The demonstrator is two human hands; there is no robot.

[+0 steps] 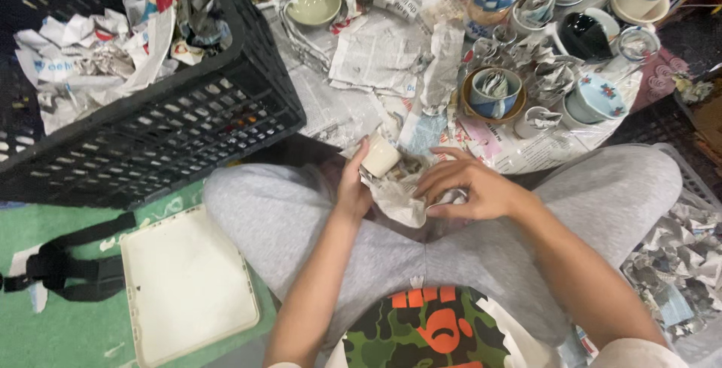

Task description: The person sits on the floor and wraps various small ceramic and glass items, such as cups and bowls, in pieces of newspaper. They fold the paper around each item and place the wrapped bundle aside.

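A black plastic crate (150,123) stuffed with crumpled newspaper is seen at upper left; a flat white rectangular lid (188,285) lies on the green floor below it.

Trousers: we see light grey sweatpants of soft, slightly fuzzy jersey fabric (301,217), covering both legs, creased over the knees and thighs.
Top: we see a camouflage-patterned shirt in green, black and tan (406,338), with a large orange printed graphic at its middle.
Sleeves: we note both forearms are bare; a pale sleeve edge (639,353) shows at the right arm's lower end.
Hands: we see the left hand (352,187) and right hand (470,187) without gloves, rings or a watch.
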